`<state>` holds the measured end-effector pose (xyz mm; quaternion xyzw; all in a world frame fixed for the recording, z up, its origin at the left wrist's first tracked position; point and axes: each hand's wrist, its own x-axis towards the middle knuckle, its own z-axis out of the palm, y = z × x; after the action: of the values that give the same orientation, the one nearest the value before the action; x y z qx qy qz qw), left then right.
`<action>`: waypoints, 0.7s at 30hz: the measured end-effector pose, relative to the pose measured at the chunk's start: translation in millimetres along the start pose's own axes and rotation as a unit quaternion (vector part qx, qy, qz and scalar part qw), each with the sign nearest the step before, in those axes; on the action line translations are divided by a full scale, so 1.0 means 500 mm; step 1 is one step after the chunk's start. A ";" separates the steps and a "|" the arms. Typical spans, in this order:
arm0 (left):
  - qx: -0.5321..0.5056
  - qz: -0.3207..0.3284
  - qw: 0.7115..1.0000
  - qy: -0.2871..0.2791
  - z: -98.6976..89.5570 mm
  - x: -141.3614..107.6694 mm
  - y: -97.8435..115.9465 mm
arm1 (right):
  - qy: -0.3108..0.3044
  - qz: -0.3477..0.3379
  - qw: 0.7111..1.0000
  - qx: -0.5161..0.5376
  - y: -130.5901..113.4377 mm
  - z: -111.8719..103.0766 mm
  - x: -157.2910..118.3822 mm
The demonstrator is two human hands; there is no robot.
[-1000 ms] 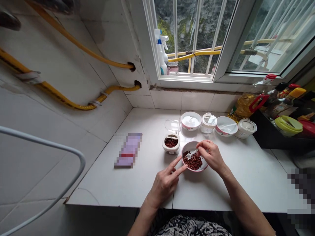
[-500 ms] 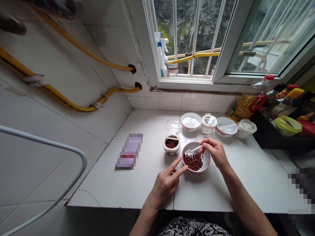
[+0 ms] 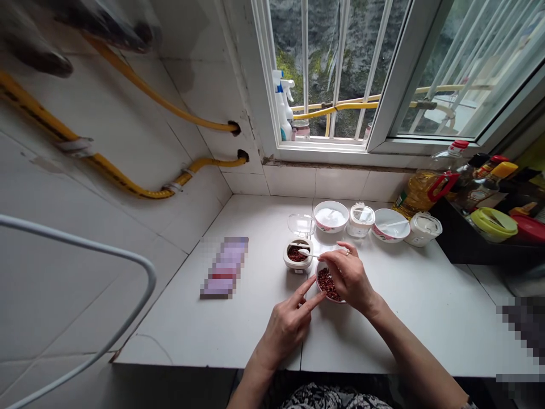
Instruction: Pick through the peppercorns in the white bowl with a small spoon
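Note:
My right hand (image 3: 351,278) pinches the handle of a small white spoon (image 3: 305,251), whose bowl is over the open mouth of a white seasoning jar (image 3: 293,263). The jar holds dark red-brown grains that look like Sichuan peppercorns, and its clear lid (image 3: 301,225) is flipped up. More of the same peppercorns (image 3: 327,283) lie in a white bowl, partly covered by my right hand. My left hand (image 3: 289,318) has its index and middle fingers stretched apart, their tips touching the bowl's near-left rim. Whether the spoon carries anything is too small to tell.
Behind stand a bowl of white powder (image 3: 331,217), a lidded jar (image 3: 361,220), a bowl with a white spoon (image 3: 390,225) and another jar (image 3: 424,229). An oil bottle (image 3: 419,190) and several condiments stand right. A blurred purple packet (image 3: 225,267) lies left.
My right hand has moved left with the spoon, from over the peppercorn bowl to the seasoning jar. My left hand stays at the bowl's rim. The view has shifted slightly.

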<state>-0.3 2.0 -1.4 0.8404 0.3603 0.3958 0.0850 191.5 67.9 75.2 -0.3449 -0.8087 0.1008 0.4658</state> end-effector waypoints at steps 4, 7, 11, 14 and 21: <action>-0.006 0.001 1.000 0.000 -0.001 0.000 0.001 | 0.059 0.136 0.989 0.026 0.010 -0.041 -0.008; -0.007 0.000 1.000 0.000 0.000 -0.002 0.000 | 0.060 0.206 0.977 0.016 0.034 -0.064 -0.022; -0.015 -0.006 1.000 -0.003 0.000 -0.002 0.002 | 0.015 0.194 0.980 -0.033 0.061 -0.059 -0.035; -0.015 -0.010 1.000 -0.006 -0.001 -0.003 0.002 | -0.020 0.172 0.984 -0.047 0.063 -0.040 -0.035; -0.011 -0.010 1.000 -0.007 0.000 -0.004 0.002 | -0.022 0.273 0.959 0.070 0.043 -0.039 -0.029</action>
<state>-0.7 0.1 -2.2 0.8389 0.3632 0.3927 0.1010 222.3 71.4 65.6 -0.5171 -0.6847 0.2877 0.4255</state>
